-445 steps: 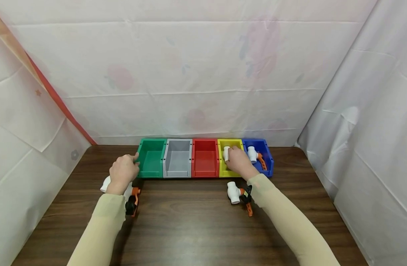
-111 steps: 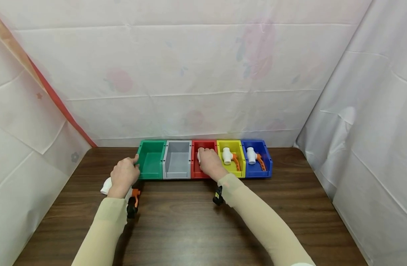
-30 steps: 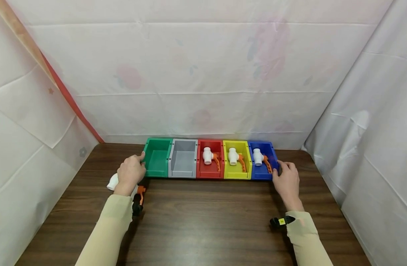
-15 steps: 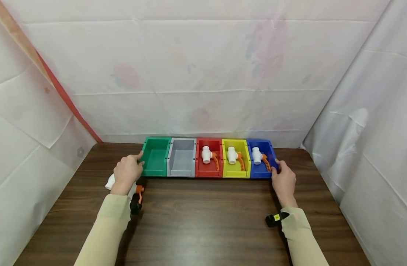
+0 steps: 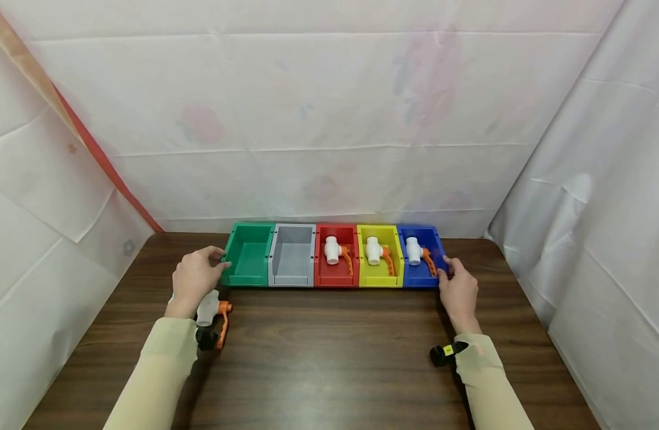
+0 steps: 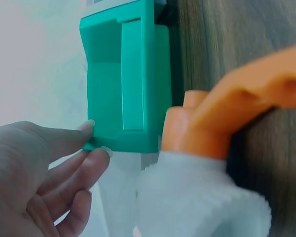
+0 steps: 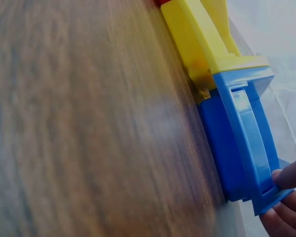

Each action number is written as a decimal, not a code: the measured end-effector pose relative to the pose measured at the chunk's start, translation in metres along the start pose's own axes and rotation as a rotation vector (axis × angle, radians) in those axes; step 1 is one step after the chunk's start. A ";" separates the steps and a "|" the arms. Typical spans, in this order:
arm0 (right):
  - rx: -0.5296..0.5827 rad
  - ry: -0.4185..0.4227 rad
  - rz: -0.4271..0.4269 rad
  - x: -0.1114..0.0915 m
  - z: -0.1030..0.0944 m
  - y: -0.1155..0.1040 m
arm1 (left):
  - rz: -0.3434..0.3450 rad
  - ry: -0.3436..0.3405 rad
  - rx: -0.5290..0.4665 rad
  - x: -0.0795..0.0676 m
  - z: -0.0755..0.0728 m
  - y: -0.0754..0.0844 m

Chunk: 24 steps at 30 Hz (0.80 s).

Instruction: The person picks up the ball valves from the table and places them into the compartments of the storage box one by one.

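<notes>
My left hand [image 5: 193, 279] holds the left side wall of the green bin [image 5: 248, 280], thumb tip over the rim and the other fingers outside in the left wrist view. My right hand [image 5: 459, 292] grips the right side wall of the blue bin [image 5: 423, 280], thumb on the inner side. White ball valves with orange handles lie one each in the red bin [image 5: 336, 279], the yellow bin [image 5: 380, 280] and the blue one. Another ball valve [image 5: 208, 307] rests on the table by my left wrist, partly covered; a white sliver shows on the wrist's other side.
A grey bin [image 5: 291, 279] stands between the green and red bins, all in one row at the back of the brown wooden table [image 5: 329, 352]. Just behind them hangs a white patterned cloth [image 5: 329, 119]. More cloth [image 5: 592, 239] closes the right side.
Earlier, my right hand reached into the yellow, then the red bin; now a ball valve lies in each. It has since moved to the blue bin's side. My left hand has just shifted slightly leftward.
</notes>
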State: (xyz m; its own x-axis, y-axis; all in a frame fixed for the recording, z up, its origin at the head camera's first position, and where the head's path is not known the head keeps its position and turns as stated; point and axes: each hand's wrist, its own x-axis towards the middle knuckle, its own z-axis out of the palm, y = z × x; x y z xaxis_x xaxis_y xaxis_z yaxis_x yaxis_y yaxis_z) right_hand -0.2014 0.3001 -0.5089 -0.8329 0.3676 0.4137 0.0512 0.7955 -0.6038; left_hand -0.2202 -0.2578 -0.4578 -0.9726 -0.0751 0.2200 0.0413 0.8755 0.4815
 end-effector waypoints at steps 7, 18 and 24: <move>0.016 0.003 0.002 -0.001 -0.001 -0.002 | 0.044 -0.010 0.005 -0.006 -0.013 -0.004; 0.025 -0.024 0.034 -0.002 -0.003 -0.002 | 0.096 -0.183 0.030 -0.023 -0.030 -0.006; 0.039 -0.034 0.031 -0.001 -0.002 0.001 | 0.154 -0.260 0.060 -0.037 -0.037 0.002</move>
State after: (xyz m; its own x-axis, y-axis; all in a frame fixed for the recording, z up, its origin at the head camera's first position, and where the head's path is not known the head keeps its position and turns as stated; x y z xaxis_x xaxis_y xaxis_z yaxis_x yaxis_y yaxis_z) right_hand -0.1996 0.3016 -0.5088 -0.8496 0.3746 0.3712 0.0562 0.7641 -0.6426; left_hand -0.1760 -0.2715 -0.4335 -0.9822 0.1784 0.0584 0.1866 0.8943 0.4066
